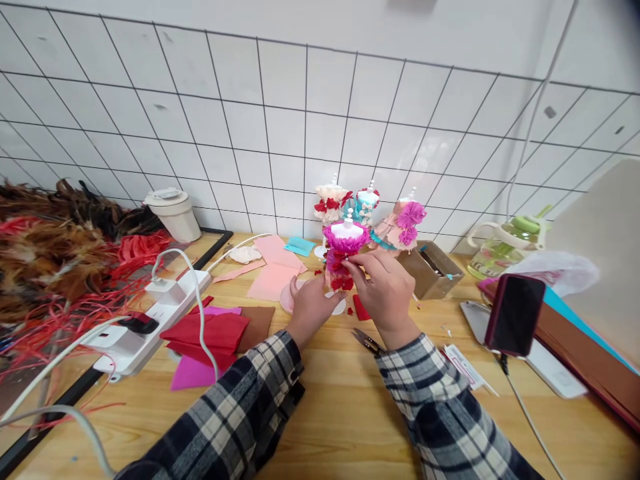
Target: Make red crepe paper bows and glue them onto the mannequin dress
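Note:
A miniature dress form (349, 231) with a white bust stands upright in front of me, dressed in ruffled magenta and red crepe paper. My left hand (314, 308) curls around its lower part near the round base, its thumb toward the foot. With thumb and forefinger together, my right hand (386, 285) pinches a small red piece of crepe paper against the front of the skirt; the fingers partly cover it. On the table just below lie a red paper scrap (361, 308) and dark-handled scissors (369, 342), partly under my right wrist.
Behind stand more dressed forms, including a peach one (403, 223), next to a cardboard box (434, 270). Crepe paper sheets (213, 337) and a power strip (150, 327) lie left, near feathers (65, 247) and a white cup (173, 215). A phone (516, 313) and bottle (510, 247) stand right.

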### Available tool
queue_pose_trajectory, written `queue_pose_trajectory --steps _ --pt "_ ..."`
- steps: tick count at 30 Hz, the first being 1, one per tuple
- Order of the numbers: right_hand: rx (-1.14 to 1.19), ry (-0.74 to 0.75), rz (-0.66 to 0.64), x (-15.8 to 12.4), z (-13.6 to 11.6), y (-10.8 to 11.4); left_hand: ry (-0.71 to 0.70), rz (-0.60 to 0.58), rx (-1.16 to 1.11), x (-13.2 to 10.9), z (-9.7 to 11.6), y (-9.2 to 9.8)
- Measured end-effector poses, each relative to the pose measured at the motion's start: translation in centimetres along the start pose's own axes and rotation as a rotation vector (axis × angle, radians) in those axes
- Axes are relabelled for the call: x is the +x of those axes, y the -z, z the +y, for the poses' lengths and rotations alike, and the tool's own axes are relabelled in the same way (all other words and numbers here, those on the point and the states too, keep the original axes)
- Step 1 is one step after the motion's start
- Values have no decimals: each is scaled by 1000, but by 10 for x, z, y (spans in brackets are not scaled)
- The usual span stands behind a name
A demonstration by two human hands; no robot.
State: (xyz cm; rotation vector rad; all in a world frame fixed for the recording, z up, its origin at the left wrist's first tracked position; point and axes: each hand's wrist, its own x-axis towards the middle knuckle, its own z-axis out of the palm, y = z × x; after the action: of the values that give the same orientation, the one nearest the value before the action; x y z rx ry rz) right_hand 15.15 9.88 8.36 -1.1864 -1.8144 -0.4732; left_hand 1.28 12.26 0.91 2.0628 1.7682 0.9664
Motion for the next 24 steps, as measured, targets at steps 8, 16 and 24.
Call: queue_pose_trajectory --steps 8,16,24 --pt "17 -19 9 3 -3 4 -80 58 38 -3 5 -1" --pt "53 -3 21 3 -2 5 -83 40 6 -5 2 -1" --pt "10 -29 -8 4 -3 7 -113 73 75 -6 3 0"
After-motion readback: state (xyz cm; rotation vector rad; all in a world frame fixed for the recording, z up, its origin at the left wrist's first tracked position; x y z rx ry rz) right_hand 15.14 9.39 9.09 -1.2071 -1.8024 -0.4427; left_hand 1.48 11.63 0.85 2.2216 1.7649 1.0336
